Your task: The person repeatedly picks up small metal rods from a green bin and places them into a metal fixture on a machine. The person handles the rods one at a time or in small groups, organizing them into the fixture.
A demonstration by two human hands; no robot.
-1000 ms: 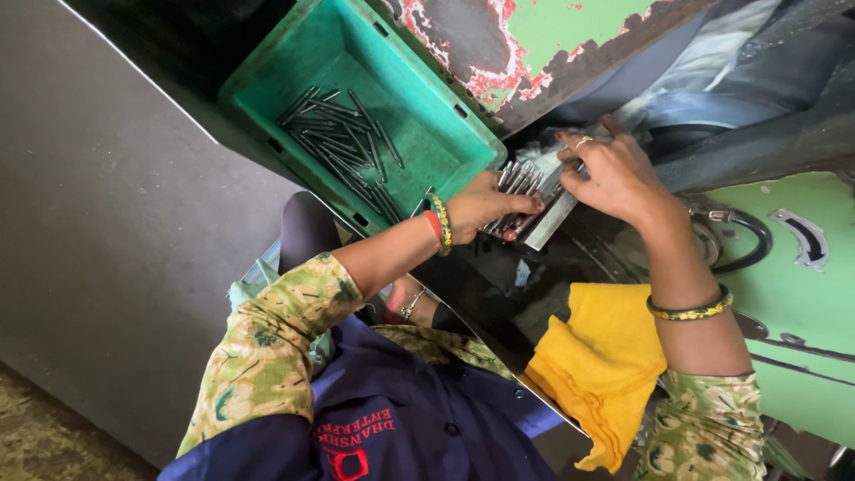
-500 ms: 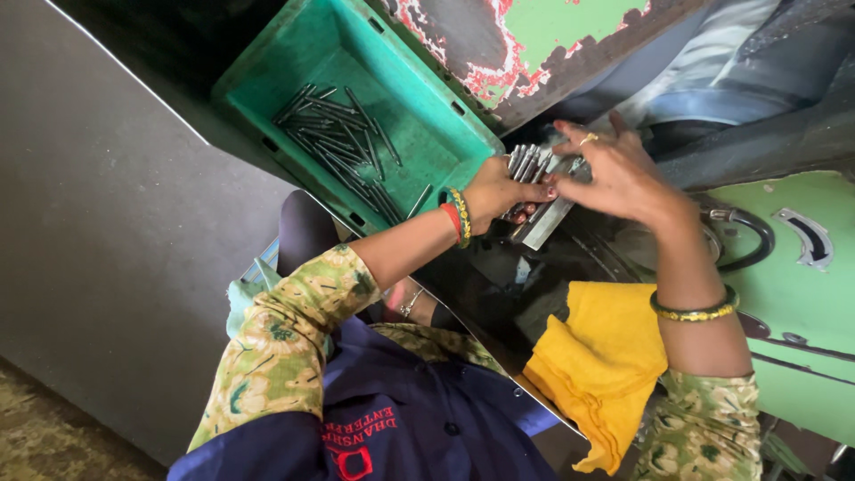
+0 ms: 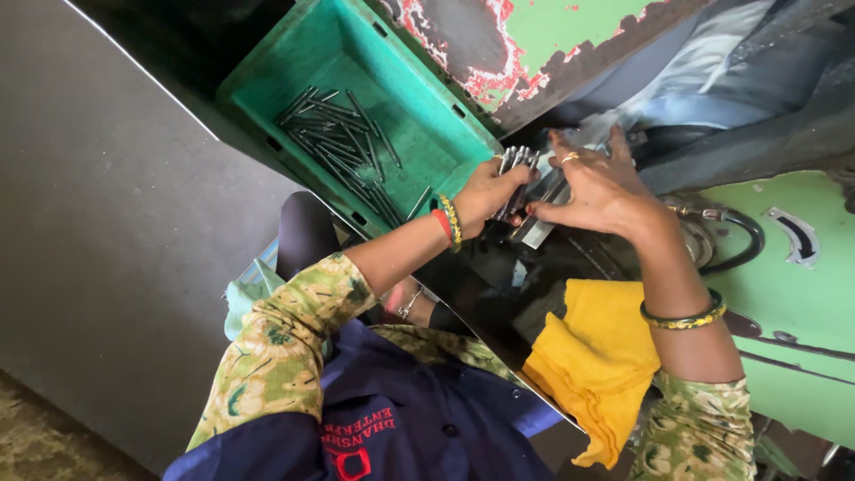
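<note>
left hand [image 3: 485,191] had lifted, fist closed on bundle of metal rods [image 3: 515,169] | right hand [image 3: 597,187] spread open, fingertips now steadying rods | green crate [image 3: 427,116] beside, rods remaining

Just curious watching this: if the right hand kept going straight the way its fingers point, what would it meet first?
Probably the dark machine part just past the fingertips; the right hand points up and away over the metal rods. Depth is hard to judge.
</note>
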